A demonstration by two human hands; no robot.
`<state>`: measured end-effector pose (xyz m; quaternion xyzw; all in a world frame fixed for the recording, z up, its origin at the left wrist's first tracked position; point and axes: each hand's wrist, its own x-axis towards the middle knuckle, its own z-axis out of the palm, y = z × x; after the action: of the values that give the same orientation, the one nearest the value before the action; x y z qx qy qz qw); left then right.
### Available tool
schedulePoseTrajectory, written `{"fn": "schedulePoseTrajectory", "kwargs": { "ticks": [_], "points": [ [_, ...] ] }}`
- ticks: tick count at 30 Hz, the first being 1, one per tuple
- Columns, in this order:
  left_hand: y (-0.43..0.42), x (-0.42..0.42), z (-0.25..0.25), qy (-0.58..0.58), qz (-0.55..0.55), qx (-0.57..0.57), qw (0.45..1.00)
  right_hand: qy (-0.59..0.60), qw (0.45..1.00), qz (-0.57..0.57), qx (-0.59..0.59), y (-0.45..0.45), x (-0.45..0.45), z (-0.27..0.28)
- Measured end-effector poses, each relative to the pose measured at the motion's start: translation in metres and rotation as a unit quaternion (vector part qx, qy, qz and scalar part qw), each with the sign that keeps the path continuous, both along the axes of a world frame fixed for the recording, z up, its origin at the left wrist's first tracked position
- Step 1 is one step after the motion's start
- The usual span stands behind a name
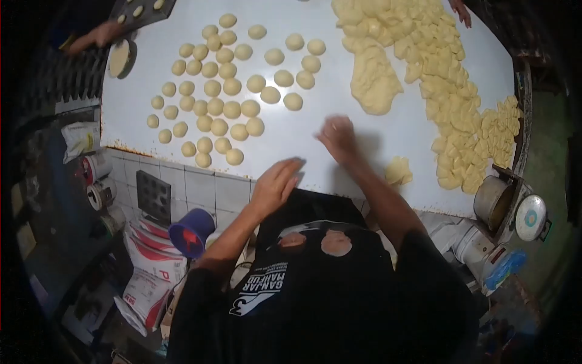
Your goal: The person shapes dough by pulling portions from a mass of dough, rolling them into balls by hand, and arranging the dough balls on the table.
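My left hand (277,185) is at the near edge of the white table (303,139), fingers stretched out and angled right, with nothing visible in it. Farther in, over the tabletop, my right hand (337,137) has its fingers curled in; whatever they enclose is hidden. Many smooth round dough balls (232,110) lie to the left and beyond my hands. A large slab of yellow dough (374,79) rests ahead and to the right of my right hand. Beside my right forearm sits a small cluster of dough pieces (398,171).
Cut dough pieces (451,115) are heaped along the right side. Another person's hand (103,34) is near a dark tray (142,13) at upper left; another hand (462,12) shows at upper right. A pot (492,200), purple bucket (193,232) and sacks (151,273) stand below the edge.
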<state>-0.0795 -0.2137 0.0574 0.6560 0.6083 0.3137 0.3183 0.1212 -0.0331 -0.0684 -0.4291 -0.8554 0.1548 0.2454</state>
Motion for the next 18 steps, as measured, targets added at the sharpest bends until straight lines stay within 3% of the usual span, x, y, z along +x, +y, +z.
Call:
{"fn": "schedulePoseTrajectory", "kwargs": {
  "ticks": [2, 3, 4, 6, 7, 9, 10, 12, 13, 18],
  "points": [
    [-0.011, -0.004, -0.004, 0.002, 0.028, 0.015, 0.999, 0.105, 0.984, 0.134, -0.051, 0.002, 0.054, -0.012],
    [-0.017, -0.005, -0.007, 0.019, 0.034, 0.004, 0.999, 0.033, 0.978, 0.18, 0.099, 0.022, 0.05, -0.023],
    [-0.034, 0.0, -0.006, 0.031, 0.037, -0.02, 0.999, -0.09, 0.984, 0.141, 0.067, 0.033, 0.037, -0.019],
    [-0.031, 0.008, 0.0, 0.017, 0.024, -0.04, 0.999, 0.013, 0.999, -0.025, -0.039, 0.029, -0.009, 0.028],
    [-0.039, 0.009, 0.002, 0.023, 0.022, -0.038, 0.999, 0.017, 0.999, -0.03, -0.041, 0.01, 0.005, 0.015],
    [-0.05, 0.006, 0.006, 0.042, 0.049, 0.002, 0.998, 0.023, 0.991, 0.13, 0.016, -0.013, 0.037, -0.01],
    [-0.052, 0.003, 0.005, 0.043, 0.049, 0.008, 0.998, 0.024, 0.991, 0.13, 0.022, -0.002, 0.035, -0.008],
    [-0.071, 0.001, 0.003, 0.047, 0.07, -0.028, 0.996, -0.1, 0.991, 0.092, -0.003, 0.016, 0.035, -0.007],
    [-0.071, 0.006, 0.001, 0.053, 0.058, -0.044, 0.996, -0.065, 0.997, 0.05, 0.011, 0.028, 0.014, 0.012],
    [-0.087, 0.005, 0.005, 0.056, 0.064, -0.032, 0.996, 0.051, 0.996, 0.062, -0.022, -0.04, 0.006, 0.006]
  ]
}}
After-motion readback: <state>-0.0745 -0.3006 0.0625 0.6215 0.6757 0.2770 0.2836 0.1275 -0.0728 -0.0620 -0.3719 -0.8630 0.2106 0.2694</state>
